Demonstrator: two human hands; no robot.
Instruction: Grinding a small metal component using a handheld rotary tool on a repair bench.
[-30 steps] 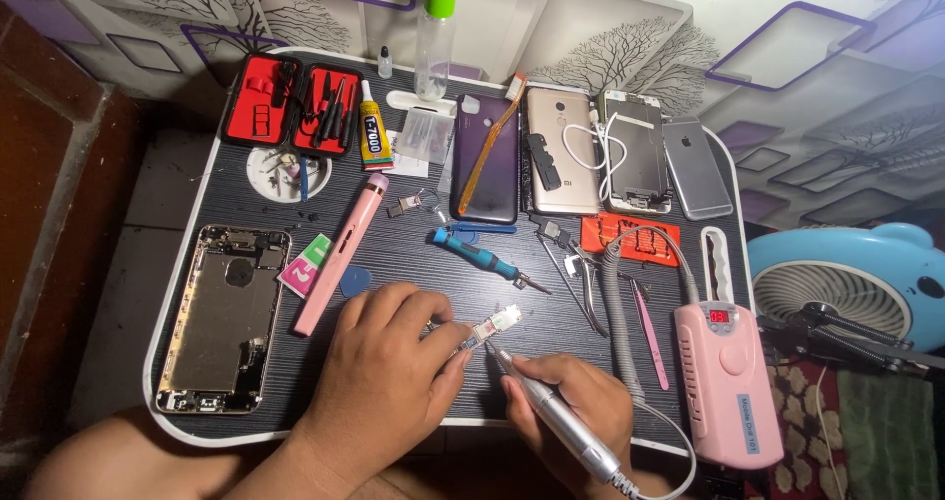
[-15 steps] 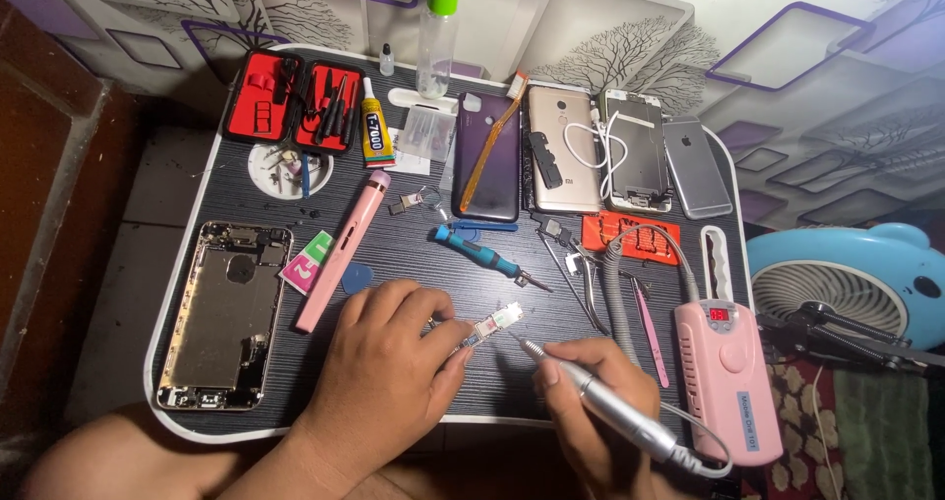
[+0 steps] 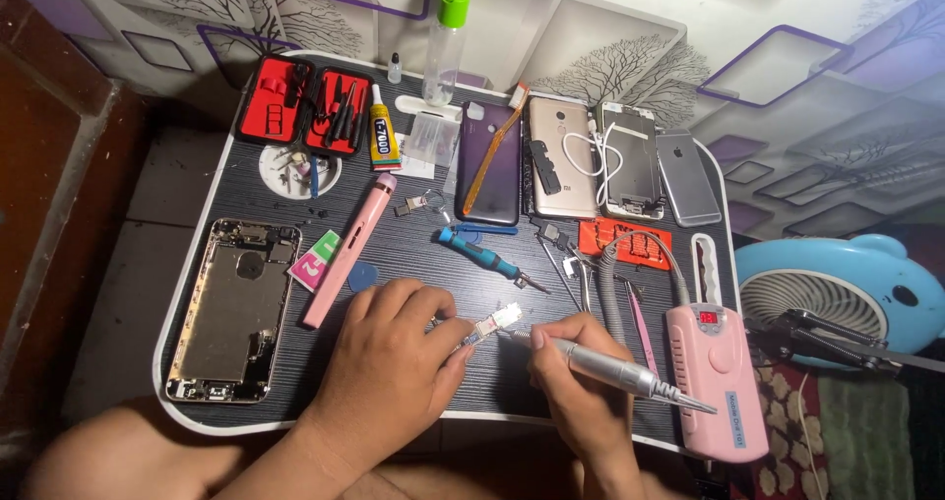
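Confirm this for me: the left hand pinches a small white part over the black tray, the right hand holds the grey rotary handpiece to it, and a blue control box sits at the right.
Not quite. The head view shows the control box is pink, not blue. The rest stands: the left hand pinches the small white part over the black tray, and the right hand holds the grey rotary handpiece to it.

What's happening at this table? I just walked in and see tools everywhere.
A person sits at a dark tray table strewn with phone parts. The left hand pinches a small white connector piece. The right hand holds a silver rotary handpiece like a pen, its tip at that piece. Its cord runs to a pink control box. An open phone shell lies at the left.
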